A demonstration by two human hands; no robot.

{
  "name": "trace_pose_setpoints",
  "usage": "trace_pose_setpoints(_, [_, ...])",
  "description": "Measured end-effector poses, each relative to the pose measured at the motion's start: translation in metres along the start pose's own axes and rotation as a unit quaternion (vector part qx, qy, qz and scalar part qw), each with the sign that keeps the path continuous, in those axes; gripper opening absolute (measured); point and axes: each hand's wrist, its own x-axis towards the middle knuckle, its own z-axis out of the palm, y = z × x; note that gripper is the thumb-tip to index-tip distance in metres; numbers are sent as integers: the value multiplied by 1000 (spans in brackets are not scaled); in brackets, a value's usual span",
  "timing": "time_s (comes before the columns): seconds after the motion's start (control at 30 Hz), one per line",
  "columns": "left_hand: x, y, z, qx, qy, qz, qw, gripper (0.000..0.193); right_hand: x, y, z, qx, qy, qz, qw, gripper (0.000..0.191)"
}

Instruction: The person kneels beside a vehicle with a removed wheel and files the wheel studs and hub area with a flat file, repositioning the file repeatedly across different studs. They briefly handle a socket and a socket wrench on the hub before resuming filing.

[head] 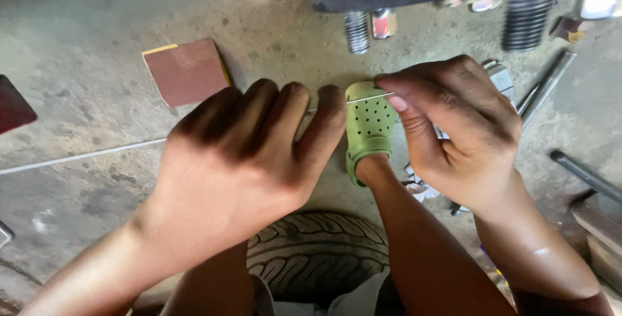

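My left hand (249,151) is closed with its back to the camera, its fingers curled around one end of a thin metal wire (366,99). My right hand (453,131) pinches the wire's other end between thumb and forefinger. The wire runs level between the two hands, above my foot in a green perforated clog (368,128). What lies inside the left fist is hidden.
A dark red sheet of sandpaper (186,72) lies on the concrete floor behind my left hand. A tyre (317,251) sits under my legs. Coil springs (529,15), metal rods (547,86) and small parts lie at the back right. A long thin rod (78,157) stretches left.
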Motion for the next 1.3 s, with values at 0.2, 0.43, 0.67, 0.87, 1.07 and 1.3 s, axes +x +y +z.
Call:
trace_pose_setpoints(0.2, [12,4,-25,111,19,-2,994,16,7,8,0,59,68,-40,995,14])
trace_pose_setpoints(0.43, [40,13,-52,259,-25,7,966,14,2,19,-3,45,85,-67,993,17])
trace_pose_setpoints(0.67, [34,16,-35,303,-4,-11,953,15,5,27,-4,33,79,-73,994,16])
trace_pose_setpoints(0.87, [39,16,-33,309,2,-18,951,15,6,28,-5,30,76,-71,994,15])
trace_pose_setpoints(1.07, [44,16,-35,310,7,-19,951,16,7,26,-6,26,74,-68,995,14])
trace_pose_setpoints(1.3, [36,13,-34,300,4,-18,954,17,5,30,-8,25,72,-69,995,13])
